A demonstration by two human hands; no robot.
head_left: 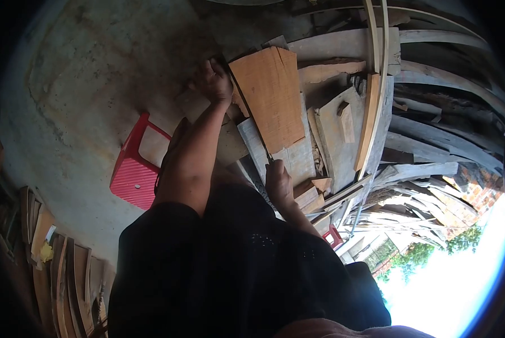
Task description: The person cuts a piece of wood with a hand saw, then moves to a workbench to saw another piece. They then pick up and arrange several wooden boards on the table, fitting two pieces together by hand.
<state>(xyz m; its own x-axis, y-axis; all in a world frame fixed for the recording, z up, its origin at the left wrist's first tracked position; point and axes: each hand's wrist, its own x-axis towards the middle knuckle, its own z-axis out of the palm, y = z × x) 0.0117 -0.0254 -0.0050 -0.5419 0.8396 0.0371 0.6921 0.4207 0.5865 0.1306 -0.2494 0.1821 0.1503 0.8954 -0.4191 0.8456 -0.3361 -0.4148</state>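
So I'm watching this through the head cam, and the main thing is a tapered orange-brown wooden board (269,98) just above the middle of the frame, wide end up top, narrow end down towards the centre. It's lying over some greyish planks (301,159). My left hand (215,84) is up by the board's top left corner with the fingers bent; can't tell from here if it's actually pinching anything. The right hand (279,181) is balled up just below the narrow end, fingers wrapped round the lower end of a thin dark strip (249,113) that runs along the board's left edge. Too thin and dim for me to say what that strip is. Left of centre there's a red plastic stool (133,179) on the concrete floor (83,124), near my left forearm. Right of the board, a narrow wooden batten (367,124) slants across other timber, and a big heap of weathered boards (427,138) fills the right side of the frame. More curved offcuts (63,281) stand in the lower left, with a bit of brickwork (486,194) and some green foliage (416,261) over at lower right beside the bright sky.
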